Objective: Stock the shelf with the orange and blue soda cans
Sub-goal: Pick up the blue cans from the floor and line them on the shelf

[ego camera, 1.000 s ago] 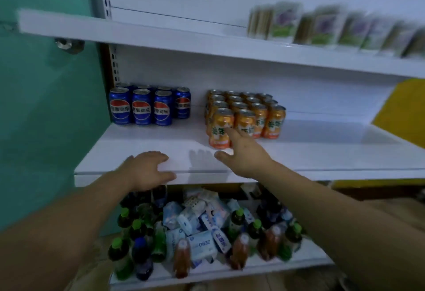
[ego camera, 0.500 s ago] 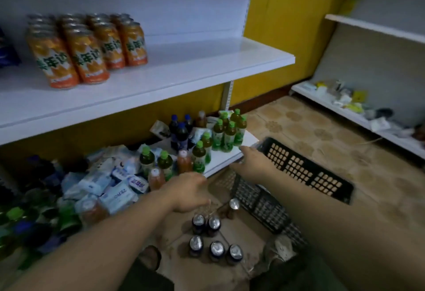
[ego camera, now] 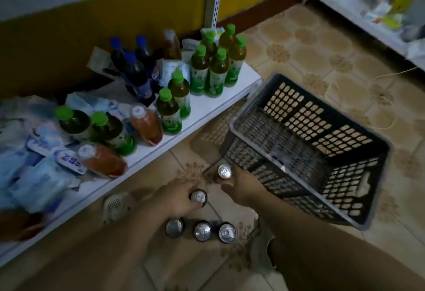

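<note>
Overall: both hands are low over the tiled floor (ego camera: 322,65), close together but not touching, each on its own can.
Left hand (ego camera: 174,200): fingers curled round the top rim of one soda can (ego camera: 198,196), which stands upright; its side is dark and the colour cannot be read.
Right hand (ego camera: 245,187): thumb and fingers wrapped round a second can (ego camera: 225,171), upright with its silver lid facing up, just beyond and to the right of the soda can.
Lift status: cannot tell whether either can is clear of the floor.
Three loose cans (ego camera: 202,231): upright in a row on the floor, nearer the person than both hands and untouched.
Basket (ego camera: 299,118): dark slotted plastic, directly right of the right hand — its near corner is just beside that hand.
Low shelf (ego camera: 207,111): white, beyond and to the left of the left hand. It carries green-capped bottles (ego camera: 218,72), blue-capped bottles (ego camera: 135,74) and pale packets (ego camera: 41,175).
Pale perforated object (ego camera: 115,203): on the floor just left of the left hand — kind unclear.
</note>
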Demonstrator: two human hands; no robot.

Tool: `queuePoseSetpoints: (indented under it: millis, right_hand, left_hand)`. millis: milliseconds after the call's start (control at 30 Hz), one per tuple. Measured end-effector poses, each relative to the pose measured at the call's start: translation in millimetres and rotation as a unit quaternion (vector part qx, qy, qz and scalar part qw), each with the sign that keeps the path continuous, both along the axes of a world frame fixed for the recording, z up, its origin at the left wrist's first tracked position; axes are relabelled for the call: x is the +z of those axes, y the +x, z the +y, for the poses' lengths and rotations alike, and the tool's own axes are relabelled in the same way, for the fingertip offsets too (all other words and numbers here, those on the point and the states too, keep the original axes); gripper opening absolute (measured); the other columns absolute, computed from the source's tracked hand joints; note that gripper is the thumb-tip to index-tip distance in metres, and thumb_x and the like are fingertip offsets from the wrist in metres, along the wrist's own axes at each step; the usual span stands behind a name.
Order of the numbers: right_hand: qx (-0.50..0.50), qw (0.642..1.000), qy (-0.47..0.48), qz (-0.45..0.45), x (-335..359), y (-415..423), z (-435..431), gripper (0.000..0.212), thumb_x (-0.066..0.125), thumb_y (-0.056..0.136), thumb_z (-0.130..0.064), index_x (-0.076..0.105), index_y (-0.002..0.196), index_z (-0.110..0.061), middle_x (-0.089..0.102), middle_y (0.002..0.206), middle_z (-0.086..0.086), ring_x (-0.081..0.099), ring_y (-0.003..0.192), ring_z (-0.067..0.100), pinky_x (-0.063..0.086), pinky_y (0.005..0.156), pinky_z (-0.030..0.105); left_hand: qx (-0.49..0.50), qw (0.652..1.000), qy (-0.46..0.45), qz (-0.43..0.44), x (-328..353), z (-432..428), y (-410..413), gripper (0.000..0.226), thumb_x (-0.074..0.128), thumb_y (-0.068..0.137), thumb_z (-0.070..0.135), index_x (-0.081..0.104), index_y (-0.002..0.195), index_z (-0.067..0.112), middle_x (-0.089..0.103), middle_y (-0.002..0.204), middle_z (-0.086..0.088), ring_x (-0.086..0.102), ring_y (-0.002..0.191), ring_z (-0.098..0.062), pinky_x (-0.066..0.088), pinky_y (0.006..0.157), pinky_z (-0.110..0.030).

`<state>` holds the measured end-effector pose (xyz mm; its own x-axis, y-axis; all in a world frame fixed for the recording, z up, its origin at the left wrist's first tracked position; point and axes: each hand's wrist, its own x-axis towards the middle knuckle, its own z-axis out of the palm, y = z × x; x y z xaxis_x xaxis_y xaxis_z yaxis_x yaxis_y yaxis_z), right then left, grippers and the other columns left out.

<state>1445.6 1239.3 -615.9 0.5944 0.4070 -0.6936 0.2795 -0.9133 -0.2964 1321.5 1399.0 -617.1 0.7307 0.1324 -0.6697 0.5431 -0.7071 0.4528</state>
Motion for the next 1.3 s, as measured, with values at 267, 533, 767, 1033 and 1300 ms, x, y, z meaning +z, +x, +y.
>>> queuePoseSetpoints:
  millis: [267, 533, 767, 1033, 1300]
  right_hand:
    - [0.005, 0.999, -0.029, -0.021, -123, 28, 28, 0.073, 0.064, 0.089, -0.037, 0.025, 0.146, -0.016, 0.023, 0.153, 0.011, 0.033, 0.136, 0.032, 0.035, 0.106, 0.039]
    - [0.028, 0.997, -0.051, -0.053, -189, 37, 31, 0.083, 0.067, 0.088, -0.025, 0.013, 0.151, -0.027, 0.006, 0.157, 0.01, 0.013, 0.143, 0.034, 0.025, 0.113, 0.044]
    - [0.019, 0.997, 0.019, -0.069, -160, 43, 16, 0.065, 0.058, 0.09, -0.047, 0.028, 0.145, -0.03, 0.036, 0.14, 0.01, 0.044, 0.123, 0.035, 0.045, 0.093, 0.043]
    - [0.029, 0.983, 0.131, -0.123, -26, 29, 19, 0.084, 0.067, 0.081, -0.047, 0.028, 0.148, -0.014, 0.041, 0.14, 0.009, 0.042, 0.126, 0.027, 0.035, 0.101, 0.035]
    - [0.085, 0.947, 0.234, -0.204, 151, -6, 44, 0.094, 0.051, 0.072, -0.062, 0.025, 0.151, -0.018, 0.042, 0.138, 0.005, 0.043, 0.125, 0.023, 0.036, 0.102, 0.034]
  left_hand:
    - [-0.063, 0.996, 0.049, 0.04, -130, 2, 14, 0.074, 0.054, 0.088, 0.052, 0.024, 0.149, 0.022, 0.02, 0.157, -0.005, 0.019, 0.144, -0.026, 0.022, 0.116, -0.04]
    - [-0.125, 0.985, 0.119, 0.023, -189, -19, 15, 0.082, 0.038, 0.089, 0.066, 0.01, 0.153, 0.023, 0.005, 0.162, -0.001, -0.002, 0.148, -0.021, -0.002, 0.117, -0.047]
    - [-0.12, 0.985, 0.122, 0.003, -187, -17, 16, 0.079, 0.038, 0.088, 0.065, 0.018, 0.151, 0.02, 0.019, 0.159, -0.004, 0.009, 0.147, -0.023, -0.003, 0.113, -0.045]
    - [-0.033, 0.996, 0.07, -0.041, -84, -9, 45, 0.08, 0.051, 0.089, 0.056, 0.014, 0.151, 0.021, 0.012, 0.16, -0.003, 0.008, 0.147, -0.022, 0.011, 0.117, -0.046]
    - [0.065, 0.972, 0.082, -0.21, 67, 19, 17, 0.079, 0.046, 0.067, 0.075, 0.042, 0.133, 0.031, 0.05, 0.133, 0.005, 0.046, 0.126, -0.019, 0.039, 0.102, -0.044]
